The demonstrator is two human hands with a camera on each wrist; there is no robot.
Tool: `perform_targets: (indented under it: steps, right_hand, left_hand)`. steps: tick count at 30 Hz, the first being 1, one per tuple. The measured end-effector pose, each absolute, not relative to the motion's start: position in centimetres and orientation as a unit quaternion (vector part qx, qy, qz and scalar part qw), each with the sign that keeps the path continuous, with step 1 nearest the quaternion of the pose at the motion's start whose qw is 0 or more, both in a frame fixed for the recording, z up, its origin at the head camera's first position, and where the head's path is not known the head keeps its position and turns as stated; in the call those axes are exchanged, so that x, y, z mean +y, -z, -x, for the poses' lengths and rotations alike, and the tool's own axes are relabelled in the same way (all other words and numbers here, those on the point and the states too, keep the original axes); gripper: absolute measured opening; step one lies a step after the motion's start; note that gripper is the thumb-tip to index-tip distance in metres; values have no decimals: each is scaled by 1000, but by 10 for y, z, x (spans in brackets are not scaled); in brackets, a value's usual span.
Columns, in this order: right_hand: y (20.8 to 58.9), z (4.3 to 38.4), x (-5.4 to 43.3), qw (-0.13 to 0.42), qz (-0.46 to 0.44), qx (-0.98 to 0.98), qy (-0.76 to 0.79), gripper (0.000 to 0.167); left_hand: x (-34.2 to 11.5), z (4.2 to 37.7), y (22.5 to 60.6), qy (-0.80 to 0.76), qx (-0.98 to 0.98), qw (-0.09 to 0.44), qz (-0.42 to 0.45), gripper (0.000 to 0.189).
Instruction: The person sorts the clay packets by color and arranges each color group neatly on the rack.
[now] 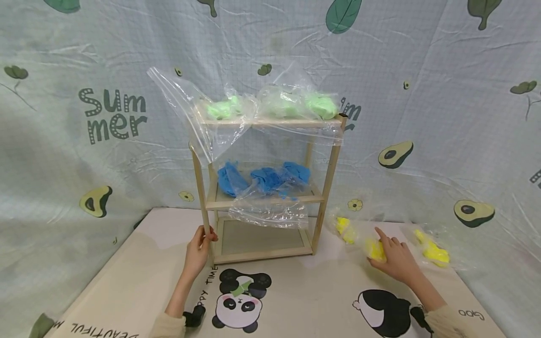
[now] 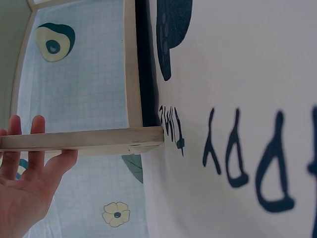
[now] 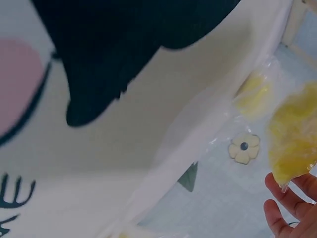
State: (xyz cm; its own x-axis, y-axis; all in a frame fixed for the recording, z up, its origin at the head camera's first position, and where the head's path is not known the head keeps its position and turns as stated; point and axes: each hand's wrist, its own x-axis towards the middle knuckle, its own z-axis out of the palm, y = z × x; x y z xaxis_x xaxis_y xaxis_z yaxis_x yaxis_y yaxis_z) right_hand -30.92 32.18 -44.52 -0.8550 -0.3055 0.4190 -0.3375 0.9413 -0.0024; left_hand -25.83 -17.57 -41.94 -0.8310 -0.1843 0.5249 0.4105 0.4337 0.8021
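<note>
A small wooden shelf [image 1: 264, 201] with three levels stands upright on the covered table. My left hand [image 1: 198, 251] grips its front left post low down; the left wrist view shows the thumb on one side of the post [image 2: 99, 140] and fingers on the other. Over to the right, my right hand [image 1: 395, 258] holds a clear bag of yellow clay-like stuff [image 1: 374, 249] between thumb and fingers, the index finger stretched out. In the right wrist view that bag hangs close by the fingertips [image 3: 277, 186]. Another yellow bag [image 1: 345, 230] lies left of it, and one more [image 1: 435, 251] lies right.
Clear zip bags with light green lumps [image 1: 323, 106] lie on the top board, some plastic hanging over its front edge. Bags with blue lumps [image 1: 266, 179] sit on the middle board. The bottom board [image 1: 262, 237] is bare. A printed cloth [image 1: 270, 28] hangs behind.
</note>
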Motion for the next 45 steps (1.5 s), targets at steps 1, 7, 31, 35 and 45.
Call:
perform_targets:
  steps: [1, 7, 31, 35, 45]
  right_hand:
    - [446, 306, 321, 215, -169, -961, -42, 88]
    - [447, 293, 312, 235, -178, -953, -64, 84]
    - [452, 260, 244, 279, -273, -917, -83, 55]
    - [453, 259, 232, 276, -280, -916, -76, 54]
    - [457, 264, 204, 289, -327, -898, -52, 50]
  left_hand:
    - [-176, 258, 419, 526, -799, 283, 71, 9]
    - [-175, 257, 418, 521, -803, 282, 63, 8]
    - [-175, 259, 419, 532, -800, 270, 61, 12]
    - [-176, 259, 418, 531, -801, 269, 62, 12]
    - [-174, 258, 417, 530, -800, 273, 58, 11]
